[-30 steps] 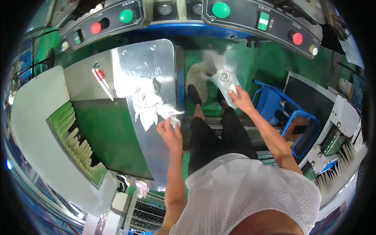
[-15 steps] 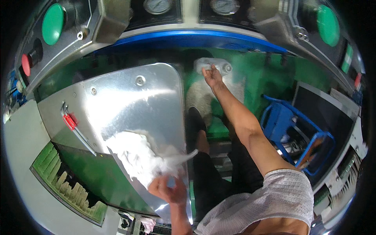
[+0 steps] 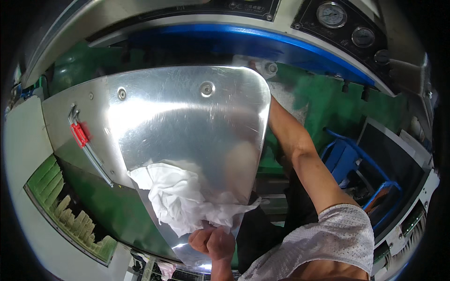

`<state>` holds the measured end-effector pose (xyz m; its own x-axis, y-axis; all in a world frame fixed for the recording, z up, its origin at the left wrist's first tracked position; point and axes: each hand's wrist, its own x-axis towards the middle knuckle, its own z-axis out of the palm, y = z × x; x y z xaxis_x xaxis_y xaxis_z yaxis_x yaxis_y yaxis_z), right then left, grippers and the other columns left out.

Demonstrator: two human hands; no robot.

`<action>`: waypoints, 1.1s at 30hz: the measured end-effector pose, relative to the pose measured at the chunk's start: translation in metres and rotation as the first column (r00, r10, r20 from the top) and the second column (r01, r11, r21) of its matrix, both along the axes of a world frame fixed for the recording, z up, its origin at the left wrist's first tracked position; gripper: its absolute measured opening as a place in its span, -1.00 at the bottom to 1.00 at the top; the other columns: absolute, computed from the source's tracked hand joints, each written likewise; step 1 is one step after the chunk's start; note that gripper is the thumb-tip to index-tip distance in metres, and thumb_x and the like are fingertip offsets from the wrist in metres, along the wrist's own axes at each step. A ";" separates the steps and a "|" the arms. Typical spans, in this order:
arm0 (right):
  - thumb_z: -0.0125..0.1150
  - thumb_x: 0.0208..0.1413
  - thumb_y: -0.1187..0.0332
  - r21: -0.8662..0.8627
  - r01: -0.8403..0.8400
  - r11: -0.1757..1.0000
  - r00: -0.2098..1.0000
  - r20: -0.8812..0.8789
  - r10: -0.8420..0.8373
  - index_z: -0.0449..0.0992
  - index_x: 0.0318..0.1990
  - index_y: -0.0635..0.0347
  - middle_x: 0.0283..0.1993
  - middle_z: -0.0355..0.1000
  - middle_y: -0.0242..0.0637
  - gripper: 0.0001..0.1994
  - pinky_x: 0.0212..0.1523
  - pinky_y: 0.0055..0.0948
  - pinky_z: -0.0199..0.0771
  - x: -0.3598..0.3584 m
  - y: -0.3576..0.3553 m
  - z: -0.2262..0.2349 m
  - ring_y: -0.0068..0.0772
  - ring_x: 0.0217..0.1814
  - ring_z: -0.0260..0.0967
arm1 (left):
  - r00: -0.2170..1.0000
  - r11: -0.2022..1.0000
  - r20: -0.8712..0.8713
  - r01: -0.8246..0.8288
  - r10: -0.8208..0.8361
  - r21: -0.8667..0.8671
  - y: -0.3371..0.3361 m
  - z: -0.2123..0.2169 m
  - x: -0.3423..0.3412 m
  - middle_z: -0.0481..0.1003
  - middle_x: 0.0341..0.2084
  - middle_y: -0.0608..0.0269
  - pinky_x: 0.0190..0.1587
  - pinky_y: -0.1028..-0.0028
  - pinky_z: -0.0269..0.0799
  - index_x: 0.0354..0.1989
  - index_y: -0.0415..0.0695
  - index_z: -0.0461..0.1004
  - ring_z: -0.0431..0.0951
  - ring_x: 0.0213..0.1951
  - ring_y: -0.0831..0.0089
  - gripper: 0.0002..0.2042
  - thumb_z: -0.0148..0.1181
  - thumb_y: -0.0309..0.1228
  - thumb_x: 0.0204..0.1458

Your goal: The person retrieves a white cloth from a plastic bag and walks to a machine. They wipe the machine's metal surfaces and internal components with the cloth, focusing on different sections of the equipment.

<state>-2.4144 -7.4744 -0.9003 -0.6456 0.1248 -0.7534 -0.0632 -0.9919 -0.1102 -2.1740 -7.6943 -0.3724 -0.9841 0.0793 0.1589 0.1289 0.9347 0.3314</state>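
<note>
A crumpled white cloth (image 3: 173, 192) lies on the shiny metal plate (image 3: 187, 126), with a loose end trailing over the plate's right edge. At its near side, my left hand (image 3: 213, 242) is closed in a fist against the cloth and appears to grip its edge. My right forearm (image 3: 290, 131) reaches forward beyond the plate's right edge. The plate hides most of that hand, so its fingers cannot be read. Near it, a pale translucent bottle (image 3: 268, 69) lies low under the blue panel, partly covered by the plate's far corner.
A red-holdered set of hex keys (image 3: 80, 136) rests on the plate's left part. The blue machine edge (image 3: 234, 35) and gauges (image 3: 332, 15) stand ahead. To the right are a blue metal frame (image 3: 347, 159) and a dark panel (image 3: 393, 154). Worn green slats (image 3: 70, 210) lie lower left.
The view has turned and shifted, so the plate now covers my right hand and part of the bottle. My left hand's fingers have closed tighter beside the cloth.
</note>
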 end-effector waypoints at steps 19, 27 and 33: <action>0.27 -0.04 0.59 0.839 -0.002 -0.545 0.456 0.486 0.746 0.49 -0.01 0.20 0.02 0.42 -0.16 -0.63 -0.20 -0.30 0.53 0.157 -0.082 0.556 -0.15 -0.10 0.47 | 0.952 0.900 0.140 -0.303 0.272 0.315 -0.010 0.011 -0.022 0.38 -0.16 0.03 0.07 0.12 0.22 -0.10 -0.18 0.41 0.35 -0.03 0.03 -0.64 0.32 -0.54 -0.12; 0.33 -0.15 0.54 0.711 0.019 -0.703 0.363 0.650 0.667 0.54 -0.03 0.13 0.09 0.35 -0.14 -0.58 0.08 -0.17 0.43 0.105 -0.116 0.569 0.05 0.11 0.31 | 0.894 0.752 0.287 -0.446 0.344 0.486 -0.074 0.035 0.006 0.34 -0.08 0.03 -0.02 0.25 0.36 -0.02 -0.21 0.37 0.38 -0.10 0.16 -0.57 0.37 -0.55 -0.09; 0.49 -0.28 0.43 0.579 0.247 -0.777 0.276 0.726 0.629 0.50 0.10 -0.02 0.30 0.22 -0.27 -0.38 0.23 -0.17 0.34 0.111 -0.159 0.549 0.08 0.24 0.11 | 0.858 0.798 0.431 -0.458 0.281 0.392 -0.080 0.043 -0.010 0.28 0.08 -0.09 0.15 0.12 0.27 0.22 -0.19 0.26 0.30 0.13 -0.11 -0.38 0.35 -0.53 -0.06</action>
<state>-2.3035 -7.6336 -0.3516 -0.8473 -0.5178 -0.1181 -0.3645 0.7286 -0.5799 -2.1840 -7.7739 -0.3297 -0.9174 -0.2983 -0.2634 -0.3952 0.6050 0.6912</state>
